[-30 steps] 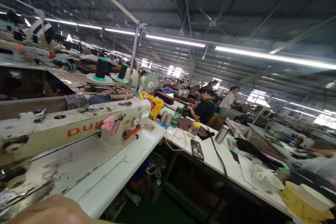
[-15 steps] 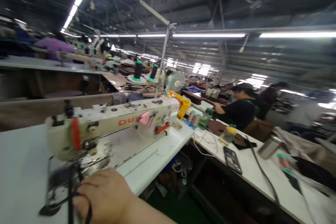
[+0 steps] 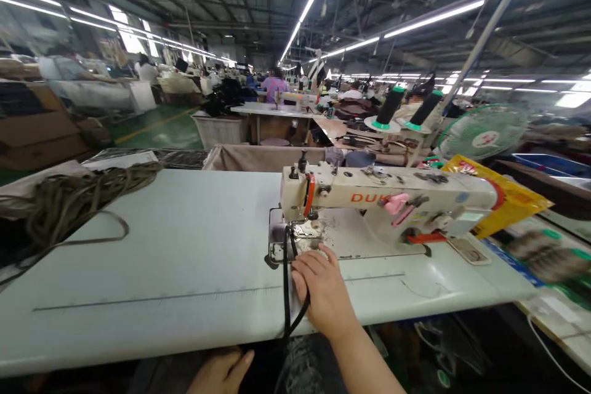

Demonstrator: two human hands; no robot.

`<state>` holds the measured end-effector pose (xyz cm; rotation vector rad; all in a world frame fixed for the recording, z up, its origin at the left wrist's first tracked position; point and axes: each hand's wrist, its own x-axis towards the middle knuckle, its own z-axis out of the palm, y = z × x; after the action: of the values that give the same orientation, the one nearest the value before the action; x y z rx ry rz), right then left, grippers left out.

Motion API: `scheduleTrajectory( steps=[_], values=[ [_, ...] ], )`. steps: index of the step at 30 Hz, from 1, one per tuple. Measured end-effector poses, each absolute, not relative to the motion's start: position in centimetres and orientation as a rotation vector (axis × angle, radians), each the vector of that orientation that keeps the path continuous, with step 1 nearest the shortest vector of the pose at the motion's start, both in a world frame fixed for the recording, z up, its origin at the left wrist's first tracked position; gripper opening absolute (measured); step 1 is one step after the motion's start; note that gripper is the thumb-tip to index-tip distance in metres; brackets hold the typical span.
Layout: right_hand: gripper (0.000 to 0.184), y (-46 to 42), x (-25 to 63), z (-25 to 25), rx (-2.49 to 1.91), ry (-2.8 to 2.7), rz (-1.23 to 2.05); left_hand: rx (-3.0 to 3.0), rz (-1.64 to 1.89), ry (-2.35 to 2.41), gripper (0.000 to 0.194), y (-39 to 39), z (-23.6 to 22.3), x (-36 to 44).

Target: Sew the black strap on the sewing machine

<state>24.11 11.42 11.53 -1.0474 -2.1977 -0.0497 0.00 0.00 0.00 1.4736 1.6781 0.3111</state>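
Observation:
My right hand (image 3: 318, 286) rests on the machine bed beside the needle area, its fingers closed over a narrow black strap (image 3: 286, 283). The strap runs from under the presser foot toward me, with a loop passing by my thumb and over the table's front edge. Just below that edge, my left hand (image 3: 224, 370) shows its thumb and a finger spread apart, with nothing visible between them; its lower part is out of frame. The white sewing machine (image 3: 341, 188) stands right in front, with pink clips (image 3: 398, 203) on its arm.
The white table (image 3: 184, 246) carries a printed ruler line. A heap of olive-green straps (image 3: 83, 197) lies at its left end. Black thread cones (image 3: 390, 106), a green fan (image 3: 484, 132) and a yellow bag (image 3: 503, 197) are at the right. A person in purple (image 3: 274, 86) sits farther back.
The view has swung left, so the machine now appears farther right and the olive straps show. My left hand has come into view. My right hand stays by the strap at the needle.

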Motion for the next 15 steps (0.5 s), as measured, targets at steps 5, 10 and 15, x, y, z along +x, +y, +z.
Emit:
scheduleTrajectory(
  steps=[5, 10, 15],
  values=[
    [0.024, 11.5, 24.2, 11.7, -1.034, -2.213, -0.03, 1.375, 0.451, 1.655, 0.045, 0.8, -2.2, 1.9],
    [0.023, 11.5, 24.2, 11.5, -1.028, -2.211, -0.049, 1.292, 0.56, 1.242, 0.058, 1.6, 0.5, 4.8],
    [0.023, 11.5, 24.2, 11.5, -1.035, -2.214, -0.046, 1.407, 0.6, 1.031, 0.048, 2.0, 2.7, 5.6]
  ],
)
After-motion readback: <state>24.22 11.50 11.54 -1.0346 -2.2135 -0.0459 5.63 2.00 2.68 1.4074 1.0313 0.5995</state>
